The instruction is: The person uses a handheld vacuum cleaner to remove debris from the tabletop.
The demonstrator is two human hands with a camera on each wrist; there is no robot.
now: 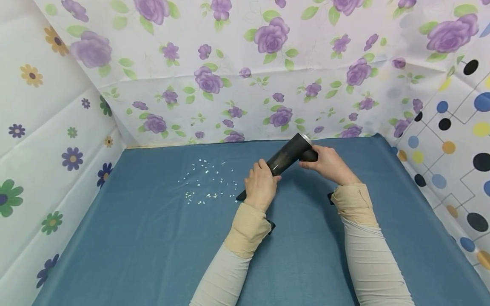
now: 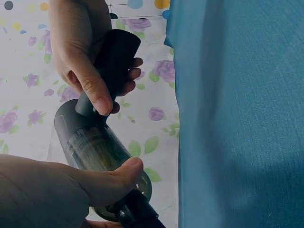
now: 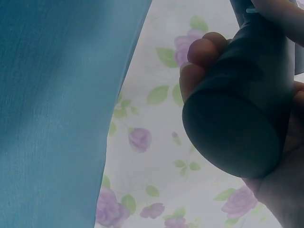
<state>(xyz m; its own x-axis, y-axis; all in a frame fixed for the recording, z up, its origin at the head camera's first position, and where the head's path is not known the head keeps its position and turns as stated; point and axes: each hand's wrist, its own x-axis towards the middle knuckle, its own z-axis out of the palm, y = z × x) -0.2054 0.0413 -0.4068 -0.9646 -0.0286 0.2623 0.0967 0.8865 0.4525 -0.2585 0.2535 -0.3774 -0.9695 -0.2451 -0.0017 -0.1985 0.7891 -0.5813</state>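
A black handheld vacuum cleaner (image 1: 289,155) is held tilted above the blue cloth, its narrow nozzle (image 1: 241,196) pointing down and left. My left hand (image 1: 261,185) grips its front end, the thumb lying along the clear dust cup (image 2: 97,147) in the left wrist view. My right hand (image 1: 330,163) is wrapped round the handle (image 2: 118,54), whose flat round end (image 3: 232,135) faces the right wrist camera. Small white scraps (image 1: 207,171) lie scattered on the cloth left of the nozzle; a few are close to its tip. Whether the nozzle touches the cloth, I cannot tell.
Blue cloth (image 1: 153,238) covers the table. Behind it hangs a sheet with purple flowers (image 1: 237,106). A daisy-patterned sheet (image 1: 49,140) borders the left side, and a dotted sheet (image 1: 451,170) the right.
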